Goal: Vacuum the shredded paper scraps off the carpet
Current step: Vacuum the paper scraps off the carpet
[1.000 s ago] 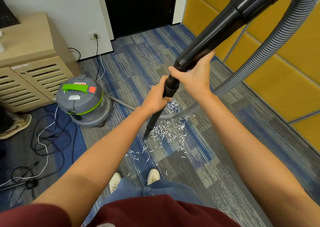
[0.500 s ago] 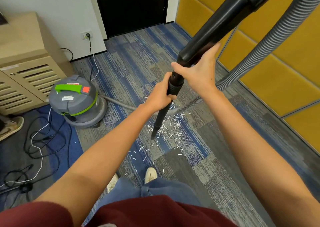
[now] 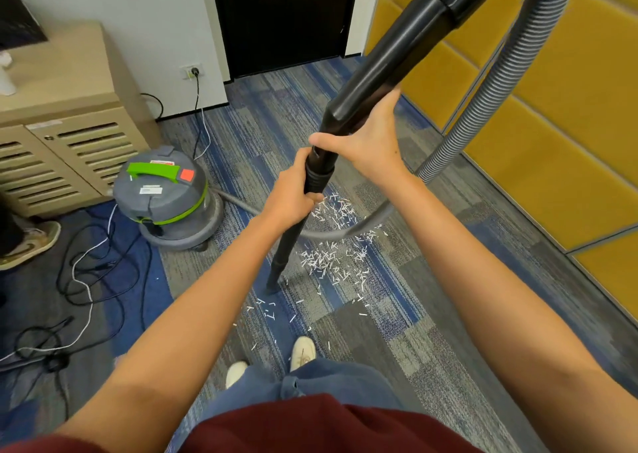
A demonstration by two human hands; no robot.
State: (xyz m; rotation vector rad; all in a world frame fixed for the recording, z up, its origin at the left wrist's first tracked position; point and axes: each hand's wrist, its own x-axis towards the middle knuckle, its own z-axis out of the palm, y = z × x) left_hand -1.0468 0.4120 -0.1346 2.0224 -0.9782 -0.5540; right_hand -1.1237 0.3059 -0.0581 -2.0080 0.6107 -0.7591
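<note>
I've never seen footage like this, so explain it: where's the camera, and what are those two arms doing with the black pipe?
The camera sits on a person's head, looking down, so the arms are their own. Both hands hold a black vacuum wand: the left hand lower, the right hand higher. Its nozzle tip is down at the carpet beside white shredded paper scraps. A grey ribbed hose leads to the grey and green vacuum canister by a wooden cabinet. Loose cables lie left of it.
</note>
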